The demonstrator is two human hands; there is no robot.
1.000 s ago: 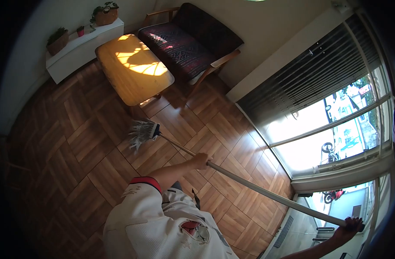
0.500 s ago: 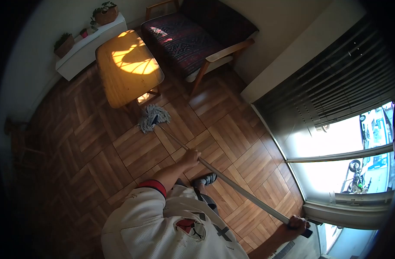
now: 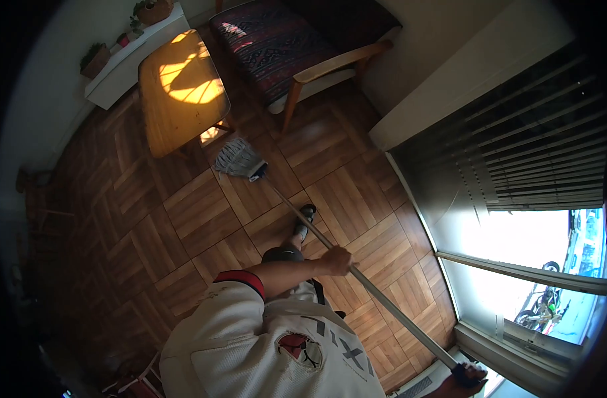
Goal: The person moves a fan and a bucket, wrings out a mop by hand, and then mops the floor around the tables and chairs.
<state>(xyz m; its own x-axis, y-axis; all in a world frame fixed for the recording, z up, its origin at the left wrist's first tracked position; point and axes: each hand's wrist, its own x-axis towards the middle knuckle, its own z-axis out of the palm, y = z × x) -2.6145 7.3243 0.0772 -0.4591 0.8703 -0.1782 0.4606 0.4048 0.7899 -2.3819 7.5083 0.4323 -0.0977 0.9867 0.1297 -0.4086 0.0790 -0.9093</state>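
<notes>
A mop with a grey string head (image 3: 239, 159) and a long metal handle (image 3: 389, 306) stretches across the view. Its head rests on the tiled floor in front of the wooden table. Around the middle of the handle, my left hand (image 3: 335, 260) is closed. My right hand (image 3: 468, 377) grips the dark upper end of the handle at the lower right. One of my feet, in a dark shoe (image 3: 306, 219), stands beside the handle.
A yellow wooden table (image 3: 160, 123) catches patches of sunlight. Behind it are a patterned sofa (image 3: 270, 53) with wooden arms and a white shelf (image 3: 111, 91) bearing potted plants. On the right is a glass door (image 3: 509, 239); a motorcycle (image 3: 543, 305) shows outside.
My left hand has moved right, toward my right hand. The mop head has turned, its strings now trailing left. A foot has come forward, and the view has shifted slightly.
</notes>
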